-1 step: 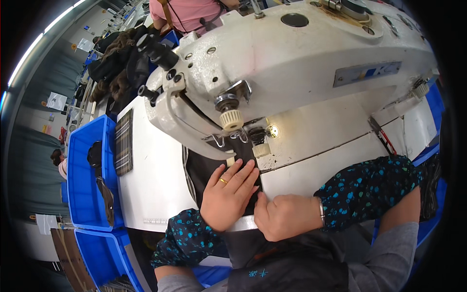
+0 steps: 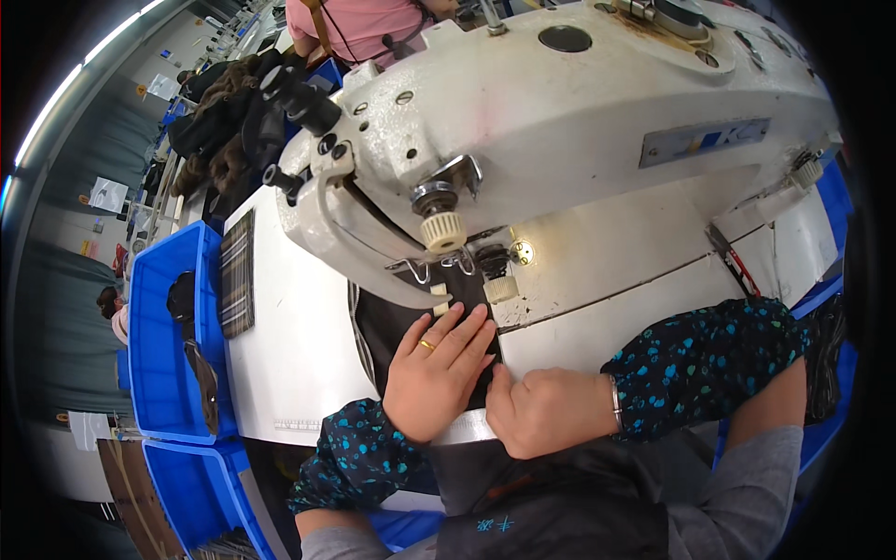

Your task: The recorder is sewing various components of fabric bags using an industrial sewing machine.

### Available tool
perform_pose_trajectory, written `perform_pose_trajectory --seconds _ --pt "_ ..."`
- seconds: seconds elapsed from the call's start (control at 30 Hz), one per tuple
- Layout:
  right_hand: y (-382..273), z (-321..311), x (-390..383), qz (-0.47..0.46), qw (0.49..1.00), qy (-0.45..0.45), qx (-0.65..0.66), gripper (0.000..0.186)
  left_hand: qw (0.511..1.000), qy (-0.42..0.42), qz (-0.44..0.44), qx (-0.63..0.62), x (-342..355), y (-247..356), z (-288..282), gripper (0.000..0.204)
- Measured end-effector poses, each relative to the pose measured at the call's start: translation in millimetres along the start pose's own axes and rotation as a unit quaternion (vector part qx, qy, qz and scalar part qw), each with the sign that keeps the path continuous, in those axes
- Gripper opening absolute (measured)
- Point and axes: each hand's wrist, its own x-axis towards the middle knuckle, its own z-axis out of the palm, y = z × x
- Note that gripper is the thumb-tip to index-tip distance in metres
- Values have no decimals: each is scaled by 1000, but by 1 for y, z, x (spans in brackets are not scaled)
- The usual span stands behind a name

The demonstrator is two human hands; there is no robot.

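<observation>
A dark fabric piece (image 2: 397,322) lies on the white sewing machine table, its far part under the head of a white sewing machine (image 2: 541,103). My left hand (image 2: 434,373) rests flat on the fabric, fingers stretched toward the presser area, a gold ring on one finger. The needle and presser foot are hidden behind the machine's head. At the fabric's near right edge, my right hand (image 2: 551,411) is closed, thumb and finger pinching that edge. Its other fingers are curled in. Patterned sleeve covers reach over both forearms.
Red-handled snips (image 2: 735,261) lie right on the table. A plaid fabric piece (image 2: 238,275) lies at the left edge, beside a blue bin (image 2: 177,415) holding dark pieces. Another blue bin (image 2: 191,476) stands nearer. Beyond the machine sits a person in pink (image 2: 369,28), near piled dark garments (image 2: 219,117).
</observation>
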Motion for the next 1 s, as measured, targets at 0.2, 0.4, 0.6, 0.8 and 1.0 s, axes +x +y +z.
perform_pose_trajectory --seconds 0.2,0.4,0.6,0.8,1.0 --pt "18 13 3 37 999 10 -10 29 998 32 35 -28 12 -21 4 42" --pt "36 22 2 66 996 -54 -35 21 998 25 51 -23 28 -41 5 38" --pt "50 27 4 116 993 -33 15 13 995 34 44 -78 27 -38 -12 35" --pt "60 22 0 157 980 -48 109 12 999 17 30 -38 18 -32 -10 47" --pt "69 17 0 277 945 -87 151 10 995 35 91 34 8 -34 -6 31"
